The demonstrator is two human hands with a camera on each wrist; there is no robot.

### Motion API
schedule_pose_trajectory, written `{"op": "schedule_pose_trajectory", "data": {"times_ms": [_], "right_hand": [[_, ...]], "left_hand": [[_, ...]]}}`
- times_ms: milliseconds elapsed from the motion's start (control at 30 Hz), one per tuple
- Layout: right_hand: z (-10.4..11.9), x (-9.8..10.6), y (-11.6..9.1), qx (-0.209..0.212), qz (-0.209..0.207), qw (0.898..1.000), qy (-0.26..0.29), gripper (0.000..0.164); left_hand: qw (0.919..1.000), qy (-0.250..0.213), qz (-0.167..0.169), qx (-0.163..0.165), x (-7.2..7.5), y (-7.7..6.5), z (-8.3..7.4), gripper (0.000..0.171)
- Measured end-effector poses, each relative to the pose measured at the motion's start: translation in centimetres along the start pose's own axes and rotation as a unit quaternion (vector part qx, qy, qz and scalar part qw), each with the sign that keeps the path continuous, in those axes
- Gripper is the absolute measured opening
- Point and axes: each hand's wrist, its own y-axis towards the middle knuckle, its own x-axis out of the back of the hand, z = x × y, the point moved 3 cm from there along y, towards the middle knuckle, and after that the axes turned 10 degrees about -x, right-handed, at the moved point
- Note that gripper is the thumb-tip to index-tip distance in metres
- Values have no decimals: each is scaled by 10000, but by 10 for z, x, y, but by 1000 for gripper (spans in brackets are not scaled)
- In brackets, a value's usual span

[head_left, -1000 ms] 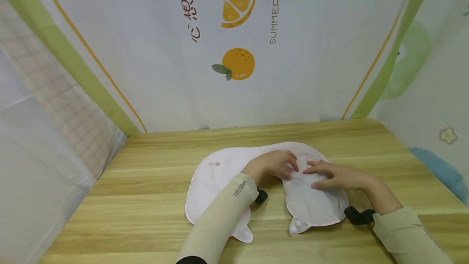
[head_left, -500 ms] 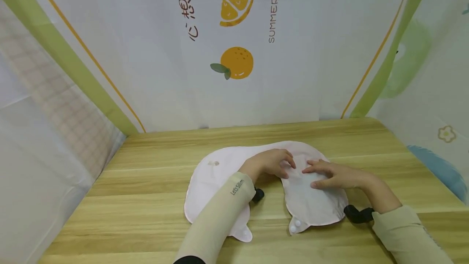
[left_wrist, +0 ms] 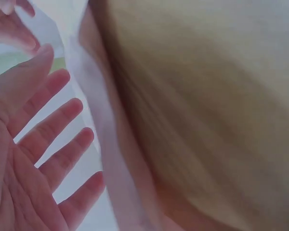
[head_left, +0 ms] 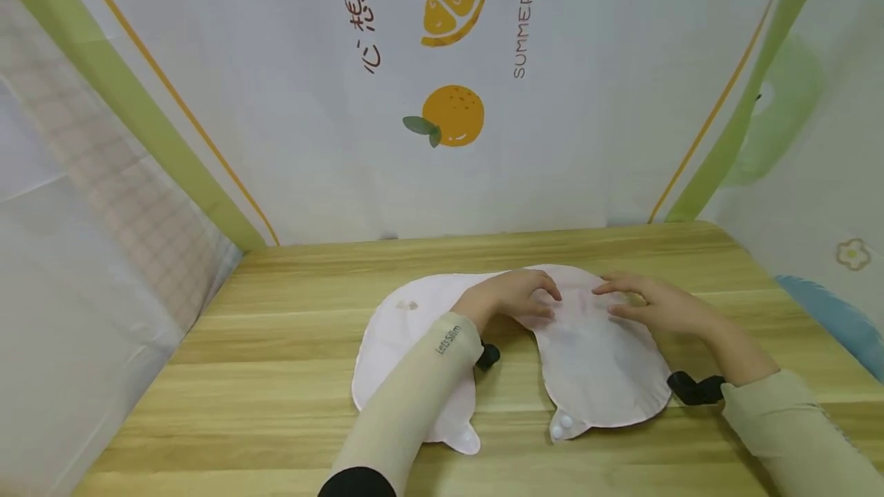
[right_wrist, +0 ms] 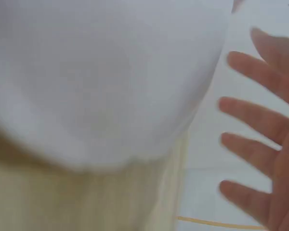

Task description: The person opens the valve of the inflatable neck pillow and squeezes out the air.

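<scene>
A pale pink, U-shaped cloth bib (head_left: 599,374) lies spread on the table, its two ends toward the near side. Two white snaps (head_left: 562,426) show on the tab of its right end. My left hand (head_left: 507,292) is over the inner curve of the bib, fingers spread and slightly bent. Over the upper right part of the bib is my right hand (head_left: 656,305), its fingers extended toward the left hand. In the left wrist view, the left fingers (left_wrist: 62,159) are spread beside the cloth edge. The right wrist view shows the right fingers (right_wrist: 253,115) apart, holding nothing.
The wooden table (head_left: 276,374) extends around the bib. Behind it hangs a white curtain (head_left: 552,159) printed with oranges, and more printed cloth (head_left: 829,198) hangs at the right. Black wrist mounts (head_left: 694,390) stick out from the sleeves.
My right hand has moved away from me, up toward the far right edge of the bib. The left hand has shifted slightly the same way. The right part of the bib now shows more fully.
</scene>
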Motion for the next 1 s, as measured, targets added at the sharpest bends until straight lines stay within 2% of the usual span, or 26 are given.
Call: {"op": "schedule_pose_trajectory", "data": {"times_ms": [133, 300, 500, 767, 1000], "right_hand": [[-4, 5, 14, 119, -70, 9992, -371, 38], [-8, -4, 26, 158, 209, 9984, -504, 48], [-8, -15, 28, 85, 720, 9965, -414, 60], [-8, -19, 26, -57, 1227, 9917, -372, 62], [-9, -22, 26, -36, 1374, 9895, -449, 63]], "left_hand": [[10000, 30, -29, -51, 4, 9, -2, 30], [9998, -56, 35, 165, -1, 16, -4, 35], [9983, -137, 75, 561, -9, 19, -2, 41], [9972, 195, 301, 662, -14, 21, -2, 51], [9958, 385, 546, 633, -14, 21, -4, 52]]}}
